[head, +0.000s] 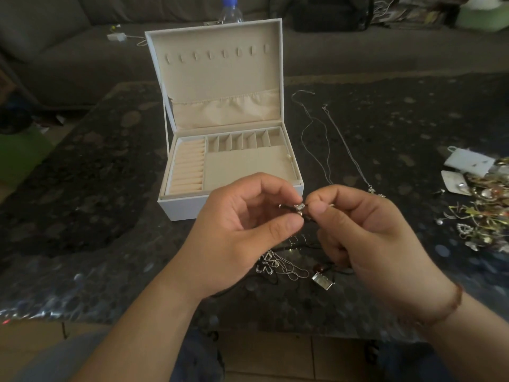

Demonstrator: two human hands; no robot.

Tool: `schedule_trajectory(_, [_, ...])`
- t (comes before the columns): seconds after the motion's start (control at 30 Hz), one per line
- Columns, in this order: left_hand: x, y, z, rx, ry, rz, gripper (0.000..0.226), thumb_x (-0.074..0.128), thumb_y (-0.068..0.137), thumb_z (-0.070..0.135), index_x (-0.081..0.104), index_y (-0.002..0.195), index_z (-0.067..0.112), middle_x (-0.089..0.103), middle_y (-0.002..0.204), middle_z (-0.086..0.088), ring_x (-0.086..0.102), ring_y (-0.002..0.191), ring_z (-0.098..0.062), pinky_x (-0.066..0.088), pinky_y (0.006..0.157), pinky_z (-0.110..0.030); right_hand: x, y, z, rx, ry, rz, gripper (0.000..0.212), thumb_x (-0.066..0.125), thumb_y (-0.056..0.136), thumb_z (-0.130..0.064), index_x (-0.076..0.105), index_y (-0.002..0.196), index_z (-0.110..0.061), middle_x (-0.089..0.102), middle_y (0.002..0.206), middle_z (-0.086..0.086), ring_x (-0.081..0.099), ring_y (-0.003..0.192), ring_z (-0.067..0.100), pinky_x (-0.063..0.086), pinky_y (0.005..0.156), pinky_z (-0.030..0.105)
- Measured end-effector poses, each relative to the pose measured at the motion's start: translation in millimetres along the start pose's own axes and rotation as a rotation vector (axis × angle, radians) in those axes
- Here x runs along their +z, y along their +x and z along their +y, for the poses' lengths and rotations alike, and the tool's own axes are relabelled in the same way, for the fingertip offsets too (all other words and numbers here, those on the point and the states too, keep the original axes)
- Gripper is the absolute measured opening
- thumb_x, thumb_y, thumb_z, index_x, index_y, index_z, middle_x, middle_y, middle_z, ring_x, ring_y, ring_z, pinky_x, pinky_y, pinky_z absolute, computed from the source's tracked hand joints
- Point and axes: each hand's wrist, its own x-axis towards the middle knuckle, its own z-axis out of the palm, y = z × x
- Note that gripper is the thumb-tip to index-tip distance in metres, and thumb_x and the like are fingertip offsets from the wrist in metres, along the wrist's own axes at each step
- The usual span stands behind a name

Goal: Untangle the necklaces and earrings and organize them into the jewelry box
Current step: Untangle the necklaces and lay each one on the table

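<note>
A white jewelry box stands open on the dark table, its cream trays bare. In front of it my left hand and my right hand pinch a small silver clasp on a dark cord between thumb and fingertips. Below my hands lies a tangle of necklaces with a heart-shaped silver pendant, a red bead and a rectangular pendant. Two thin silver chains lie stretched out to the right of the box. A heap of earrings sits at the right edge.
White earring cards lie beside the heap. A plastic bottle stands behind the box lid. A grey sofa with a charger and a dark bag runs along the back. The table's near edge is just under my wrists.
</note>
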Motion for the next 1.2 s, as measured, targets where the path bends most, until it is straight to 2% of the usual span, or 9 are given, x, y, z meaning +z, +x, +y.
schedule_trajectory(0.13, [0,-1,0,0.063,0.108,0.052,0.015,0.072,0.081,0.017,0.074,0.096,0.021,0.073,0.090,0.005,0.069,0.086,-0.010,0.052,0.078,-0.020,-1,-1,-1,-0.015,-0.071,0.025,0.025,0.061,0.085,-0.030,0.065,0.076,-0.007,0.031,0.046,0.000,0.020,0.044,0.016,0.014,0.041,0.028])
schedule_trajectory(0.3, [-1,0,-5,0.235,0.380,0.137,0.009,0.073,0.084,0.018,0.075,0.091,0.024,0.072,0.092,0.010,0.068,0.094,-0.024,0.055,0.083,-0.034,0,-2,-3,-0.044,-0.196,0.060,0.025,0.059,0.079,-0.034,0.067,0.077,-0.011,0.037,0.043,-0.007,0.025,0.042,0.010,0.020,0.039,0.018])
schedule_trajectory(0.37, [-1,0,-7,0.231,0.345,0.159,0.009,0.072,0.084,0.017,0.075,0.090,0.022,0.072,0.092,0.008,0.068,0.095,-0.024,0.054,0.082,-0.032,0,-2,-2,-0.042,-0.209,0.070,0.025,0.059,0.080,-0.033,0.067,0.079,-0.009,0.038,0.041,-0.010,0.025,0.039,0.006,0.022,0.038,0.015])
schedule_trajectory(0.47, [3,1,-8,0.129,0.088,0.178,0.008,0.073,0.081,0.017,0.077,0.086,0.021,0.072,0.087,0.004,0.067,0.089,-0.015,0.052,0.081,-0.025,0,-1,0,-0.035,-0.233,0.089,0.025,0.059,0.079,-0.035,0.069,0.078,-0.012,0.038,0.039,-0.009,0.025,0.038,0.004,0.022,0.038,0.014])
schedule_trajectory(0.6, [4,1,-8,-0.015,-0.198,0.210,0.008,0.072,0.076,0.022,0.076,0.083,0.024,0.070,0.082,-0.001,0.064,0.083,-0.015,0.052,0.083,-0.029,-1,-1,0,-0.028,-0.236,0.102,0.025,0.059,0.079,-0.036,0.068,0.076,-0.012,0.037,0.039,-0.009,0.024,0.037,0.005,0.021,0.038,0.014])
schedule_trajectory(0.73, [3,2,-6,-0.032,-0.324,0.225,0.007,0.069,0.079,0.021,0.074,0.084,0.021,0.068,0.077,-0.003,0.064,0.079,-0.014,0.054,0.078,-0.027,-1,-1,1,-0.032,-0.272,0.100,0.021,0.059,0.086,-0.032,0.068,0.075,-0.016,0.036,0.041,-0.008,0.024,0.038,0.007,0.021,0.037,0.015])
schedule_trajectory(0.9, [2,1,-4,0.030,-0.241,0.229,0.008,0.063,0.086,0.021,0.070,0.088,0.021,0.069,0.079,-0.004,0.064,0.080,-0.018,0.052,0.080,-0.031,0,0,0,-0.045,-0.315,0.085,0.019,0.060,0.091,-0.023,0.068,0.076,-0.013,0.036,0.040,-0.007,0.024,0.037,0.002,0.021,0.038,0.012])
schedule_trajectory(1.07, [7,-2,1,0.179,0.060,0.131,0.006,0.059,0.092,0.012,0.063,0.094,0.014,0.071,0.086,-0.005,0.069,0.086,-0.016,0.053,0.083,-0.026,1,1,2,-0.095,-0.424,0.072,0.017,0.061,0.092,-0.019,0.067,0.079,-0.011,0.040,0.039,-0.009,0.029,0.034,0.003,0.023,0.039,0.009])
schedule_trajectory(1.2, [10,-1,-1,0.152,-0.056,0.124,0.009,0.058,0.092,0.011,0.065,0.094,0.016,0.072,0.087,-0.002,0.068,0.088,-0.016,0.052,0.082,-0.024,1,0,5,-0.109,-0.460,0.030,0.006,0.063,0.092,-0.016,0.064,0.085,-0.016,0.037,0.043,-0.003,0.028,0.037,0.004,0.025,0.040,0.013])
